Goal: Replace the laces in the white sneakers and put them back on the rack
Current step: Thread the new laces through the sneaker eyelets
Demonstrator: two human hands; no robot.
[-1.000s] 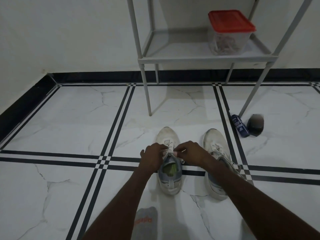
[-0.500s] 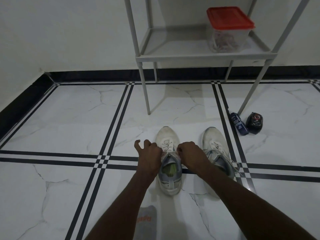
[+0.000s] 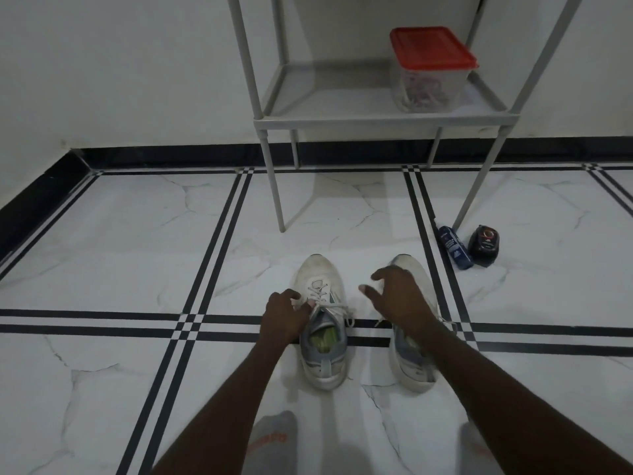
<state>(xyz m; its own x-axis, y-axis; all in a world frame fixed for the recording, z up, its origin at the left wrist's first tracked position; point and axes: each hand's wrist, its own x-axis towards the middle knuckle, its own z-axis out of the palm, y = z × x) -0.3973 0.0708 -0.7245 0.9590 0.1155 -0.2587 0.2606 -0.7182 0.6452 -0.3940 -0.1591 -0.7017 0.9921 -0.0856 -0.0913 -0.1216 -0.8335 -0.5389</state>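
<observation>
Two white sneakers stand side by side on the floor, toes pointing away from me. The left sneaker (image 3: 320,323) has white laces threaded through its eyelets, with loose lace ends (image 3: 347,315) trailing to its right. My left hand (image 3: 284,318) pinches the lace at the sneaker's left side near the top eyelets. My right hand (image 3: 399,296) hovers with spread fingers over the right sneaker (image 3: 412,363), holding nothing. The grey metal rack (image 3: 383,121) stands beyond the shoes against the wall.
A clear tub with a red lid (image 3: 430,70) holding what looks like laces sits on the rack's shelf. A blue bottle (image 3: 455,246) and a small black container (image 3: 483,246) lie by the rack's right front leg. My grey-socked feet (image 3: 272,443) are below.
My right hand has let go of the left sneaker's lace and moved right, over the other sneaker, with fingers opened. My left hand stays at the lace.
</observation>
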